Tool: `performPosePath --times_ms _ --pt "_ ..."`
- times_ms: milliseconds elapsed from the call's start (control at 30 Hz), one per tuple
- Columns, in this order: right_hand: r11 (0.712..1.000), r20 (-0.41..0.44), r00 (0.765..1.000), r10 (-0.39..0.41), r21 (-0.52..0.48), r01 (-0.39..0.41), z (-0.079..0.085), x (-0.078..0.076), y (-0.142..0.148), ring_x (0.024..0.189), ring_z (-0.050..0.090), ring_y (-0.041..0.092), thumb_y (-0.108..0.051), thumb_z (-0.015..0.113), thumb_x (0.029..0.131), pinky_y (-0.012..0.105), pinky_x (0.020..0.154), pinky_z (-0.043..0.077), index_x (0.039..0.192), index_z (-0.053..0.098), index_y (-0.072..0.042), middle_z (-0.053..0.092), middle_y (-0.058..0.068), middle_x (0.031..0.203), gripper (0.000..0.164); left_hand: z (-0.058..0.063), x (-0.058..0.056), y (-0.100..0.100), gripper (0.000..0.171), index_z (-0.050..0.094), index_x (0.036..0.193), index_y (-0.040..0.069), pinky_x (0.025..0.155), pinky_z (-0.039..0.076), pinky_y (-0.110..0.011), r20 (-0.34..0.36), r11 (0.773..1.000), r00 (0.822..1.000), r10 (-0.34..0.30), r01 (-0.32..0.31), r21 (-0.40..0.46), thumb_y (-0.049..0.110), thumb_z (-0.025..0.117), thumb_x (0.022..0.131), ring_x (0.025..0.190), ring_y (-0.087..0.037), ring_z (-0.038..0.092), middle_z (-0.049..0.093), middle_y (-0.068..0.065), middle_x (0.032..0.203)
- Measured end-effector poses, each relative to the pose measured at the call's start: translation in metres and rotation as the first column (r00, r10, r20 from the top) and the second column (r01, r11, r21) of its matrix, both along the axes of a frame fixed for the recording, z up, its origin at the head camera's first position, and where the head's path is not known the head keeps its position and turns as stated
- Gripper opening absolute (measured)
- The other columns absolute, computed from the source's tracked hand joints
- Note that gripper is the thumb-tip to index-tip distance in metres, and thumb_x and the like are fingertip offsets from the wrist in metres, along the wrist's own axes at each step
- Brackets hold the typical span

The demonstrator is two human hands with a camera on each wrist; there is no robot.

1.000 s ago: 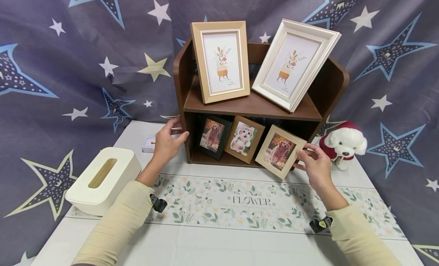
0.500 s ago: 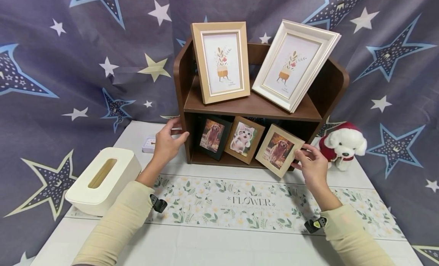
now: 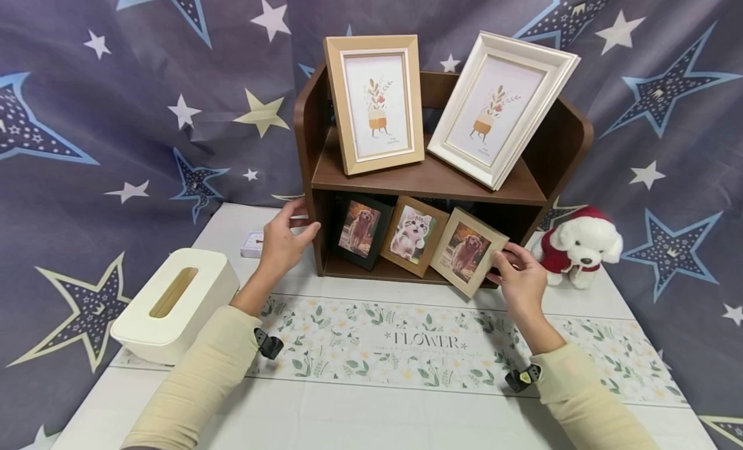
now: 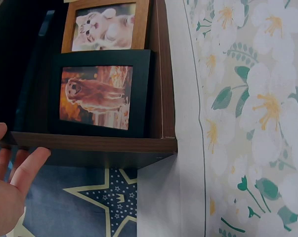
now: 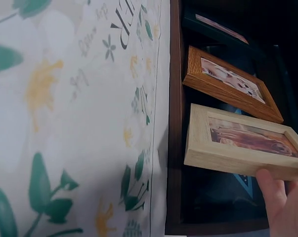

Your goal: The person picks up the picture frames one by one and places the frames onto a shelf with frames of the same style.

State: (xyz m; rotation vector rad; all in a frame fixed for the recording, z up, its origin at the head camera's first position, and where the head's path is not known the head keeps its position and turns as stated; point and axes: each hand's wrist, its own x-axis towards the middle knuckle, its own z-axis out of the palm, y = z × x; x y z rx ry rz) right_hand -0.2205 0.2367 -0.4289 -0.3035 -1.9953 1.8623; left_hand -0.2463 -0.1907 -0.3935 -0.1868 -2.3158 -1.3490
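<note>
My right hand [image 3: 520,279] pinches the right edge of a pale wooden photo frame [image 3: 467,253] showing a golden dog. The frame leans at a tilt in the lower compartment of a dark brown shelf [image 3: 429,179]. To its left are a brown wooden photo frame [image 3: 413,236] with a kitten and a black photo frame [image 4: 102,96] with a dog. My left hand [image 3: 286,239] grips the shelf's left side panel, thumb and fingers on opposite faces in the left wrist view. In the right wrist view, the pale frame [image 5: 237,143] hides part of my fingers.
On the upper shelf stand a tan picture frame [image 3: 377,102] and a tilted white picture frame [image 3: 502,108]. A cream tissue box [image 3: 174,305] and a small white clock [image 3: 252,244] lie left. A white plush dog [image 3: 580,247] sits right. A floral runner [image 3: 395,340] crosses the table.
My right hand has shifted left with the pale photo frame, bringing it nearer the kitten frame and the shelf. My left hand has stayed on the side panel.
</note>
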Motion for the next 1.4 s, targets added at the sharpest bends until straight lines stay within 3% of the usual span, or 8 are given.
performPosePath --times_ms 633,800,933,1400 --pt "0.992 0.005 0.995 -0.104 0.068 0.104 -0.002 -0.009 -0.011 0.075 0.07 -0.006 -0.014 0.068 0.097 0.023 0.062 0.06 0.132 0.068 -0.006 0.068 -0.016 0.087 0.035 0.001 0.0 -0.001 0.052 0.058 0.139 0.009 0.067 0.046 -0.006 0.017 1.0 1.0 0.001 -0.001 -0.002 0.013 0.076 0.09 0.107 -0.033 0.074 0.071 -0.017 0.122" --pt "0.987 -0.001 0.991 -0.137 0.086 0.137 -0.004 -0.011 -0.015 0.073 0.068 -0.009 -0.016 0.068 0.097 0.019 0.06 0.059 0.132 0.069 -0.006 0.076 0.008 0.103 0.036 0.0 0.0 -0.001 0.052 0.058 0.14 0.01 0.068 0.046 -0.006 0.015 1.0 1.0 -0.001 0.001 -0.001 0.013 0.075 0.091 0.107 -0.034 0.074 0.071 -0.017 0.123" --pt "0.98 -0.005 0.985 -0.175 0.093 0.175 -0.006 -0.014 -0.018 0.072 0.067 -0.01 -0.018 0.067 0.098 0.018 0.06 0.058 0.132 0.069 -0.008 0.072 0.025 0.119 0.035 -0.001 0.0 -0.001 0.053 0.058 0.141 0.009 0.067 0.047 -0.006 0.013 1.0 1.0 -0.003 0.003 -0.002 0.012 0.075 0.091 0.107 -0.034 0.074 0.071 -0.017 0.123" --pt "0.966 0.044 0.966 -0.256 0.031 0.255 -0.005 -0.026 -0.032 0.073 0.067 -0.007 -0.023 0.066 0.098 0.019 0.06 0.059 0.129 0.072 -0.016 0.074 0.018 0.12 0.033 0.001 0.001 -0.001 0.053 0.058 0.14 0.009 0.067 0.047 -0.005 0.016 1.0 1.0 -0.004 0.004 0.013 0.012 0.076 0.09 0.107 -0.034 0.074 0.071 -0.018 0.121"
